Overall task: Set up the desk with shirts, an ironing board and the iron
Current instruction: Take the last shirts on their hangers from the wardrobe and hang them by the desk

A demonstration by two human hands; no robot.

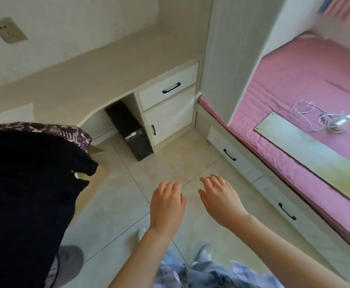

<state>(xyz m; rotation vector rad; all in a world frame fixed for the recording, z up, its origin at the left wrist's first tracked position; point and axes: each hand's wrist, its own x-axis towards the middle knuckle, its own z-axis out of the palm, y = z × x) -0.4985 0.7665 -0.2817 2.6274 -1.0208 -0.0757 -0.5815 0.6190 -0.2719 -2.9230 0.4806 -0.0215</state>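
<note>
My left hand (pixel 167 206) and my right hand (pixel 219 199) hover side by side over the tiled floor, fingers spread, holding nothing. A black shirt (pixel 24 183) lies draped at the left over a purple patterned shirt (pixel 66 132). On the pink bed at the right lies a long pale ironing board (pixel 315 156). Just beyond it sits a silver iron (pixel 339 122) with its white cord (pixel 307 110) coiled beside it. The beige desk (pixel 76 80) runs along the back wall, its top bare.
Under the desk stands a black computer tower (pixel 131 132) beside a drawer unit (pixel 168 94). A wall socket (pixel 8 30) is above the desk at the left. Bed drawers (pixel 253 169) line the right side. A tall panel (pixel 228 59) separates desk and bed.
</note>
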